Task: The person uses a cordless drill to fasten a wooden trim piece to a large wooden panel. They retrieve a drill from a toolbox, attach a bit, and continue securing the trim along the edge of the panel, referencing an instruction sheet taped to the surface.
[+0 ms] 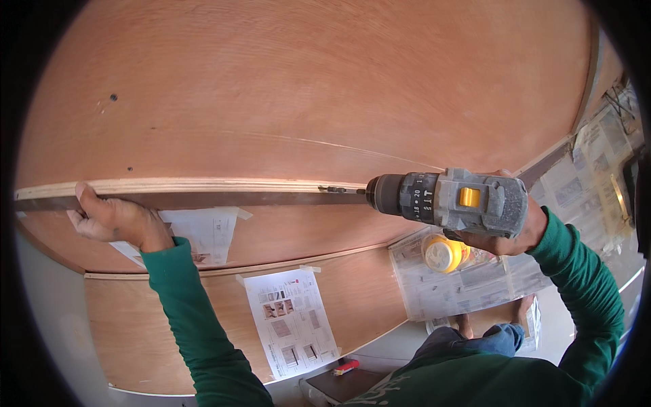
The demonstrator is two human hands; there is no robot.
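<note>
Head: the right hand (532, 230) is gripping the drill (483, 205), likely heavy, best held behind its chuck (385, 195), along the board edge (224, 184); whether the left hand (114, 218) is pinching that edge, I can't tell.

Workshop, by drill (475, 203) and plywood (319, 95)

The handle of the cordless drill (481, 203) is concealed beneath its body, where most fingers of the right hand (533, 229) are likewise hidden; whether the wooden edge (258, 186) is touched by the drill bit (344, 190) cannot be told; the rear sheet (202, 234) is partly covered by the left hand (112, 218); its print, like that of the front sheet (293, 324), is too small to be read; the left sleeve (203, 332) is cut off by the lower border, the large panel (325, 81) by the upper; a dark object (641, 197) is cropped by the right rim.
</note>
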